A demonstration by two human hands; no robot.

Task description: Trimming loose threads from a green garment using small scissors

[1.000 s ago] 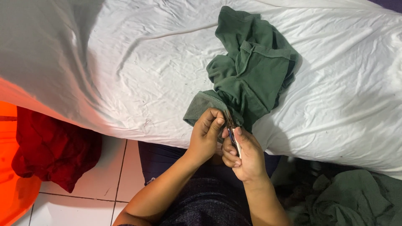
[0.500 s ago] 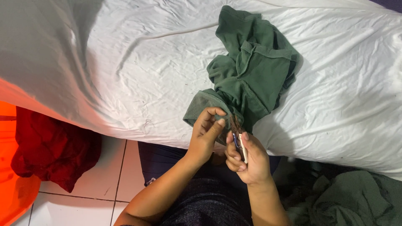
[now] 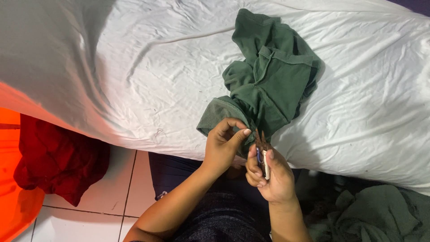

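Pointing scissors (image 3: 261, 148) blades up, toward garment (image 3: 264, 85)

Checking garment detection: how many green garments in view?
2: green garment on the white sheet, pinched by left hand; another green garment at lower right. More may be hidden.

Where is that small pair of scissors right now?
In the head view the small scissors sit low and right of centre, held in the right hand, their tips against the green garment on the white sheet, beside the left hand.
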